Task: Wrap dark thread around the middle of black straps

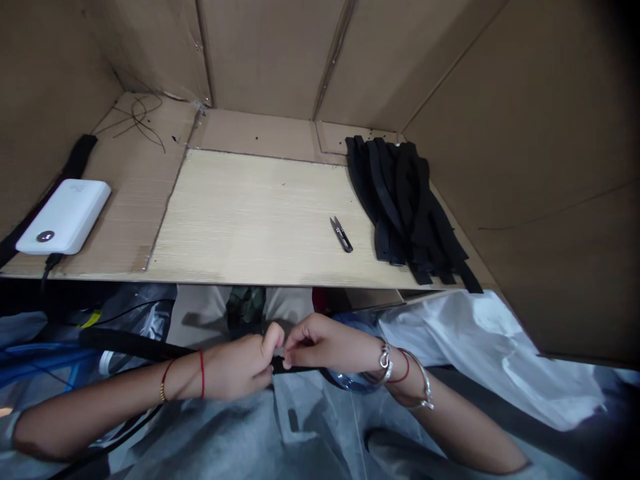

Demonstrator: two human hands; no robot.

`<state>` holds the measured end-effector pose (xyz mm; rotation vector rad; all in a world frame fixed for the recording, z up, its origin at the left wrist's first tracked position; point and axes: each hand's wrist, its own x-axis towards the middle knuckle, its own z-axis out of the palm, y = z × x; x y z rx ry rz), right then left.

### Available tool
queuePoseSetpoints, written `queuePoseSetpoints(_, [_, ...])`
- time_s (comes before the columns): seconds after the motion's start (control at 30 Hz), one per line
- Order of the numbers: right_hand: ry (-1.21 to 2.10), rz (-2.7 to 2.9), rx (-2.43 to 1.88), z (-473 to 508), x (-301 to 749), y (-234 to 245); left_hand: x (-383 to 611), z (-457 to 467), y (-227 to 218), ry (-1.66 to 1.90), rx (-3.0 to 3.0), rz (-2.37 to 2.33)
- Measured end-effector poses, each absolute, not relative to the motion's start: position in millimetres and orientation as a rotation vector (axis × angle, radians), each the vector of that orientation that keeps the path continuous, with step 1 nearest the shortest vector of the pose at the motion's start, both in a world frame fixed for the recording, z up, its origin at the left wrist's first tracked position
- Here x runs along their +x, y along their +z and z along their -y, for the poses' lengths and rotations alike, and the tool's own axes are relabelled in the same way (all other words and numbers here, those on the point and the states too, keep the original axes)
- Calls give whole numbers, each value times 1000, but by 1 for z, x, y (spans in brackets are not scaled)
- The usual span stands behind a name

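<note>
The left hand and right hand pinch a black strap at six o'clock, fingers hiding the gripped part; the white power bank's mark, at nine o'clock, is unreadable.

A power bank lies at the left of the tabletop, and a wooden board lies at its middle, with thread snips on it just left of a pile of fabric straps. Cardboard walls stand behind and beside them. Below the near edge, the left hand and right hand meet on a strap
</note>
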<state>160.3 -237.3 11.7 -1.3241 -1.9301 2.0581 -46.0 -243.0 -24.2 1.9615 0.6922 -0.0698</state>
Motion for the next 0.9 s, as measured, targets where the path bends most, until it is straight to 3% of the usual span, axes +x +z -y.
queuePoseSetpoints(0.37, [1838, 1856, -1598, 270, 156, 23, -47, 240, -38, 146, 1851, -807])
queuePoseSetpoints(0.9, [1302, 2249, -1748, 279, 181, 38, -73, 253, -17, -96, 1627, -675])
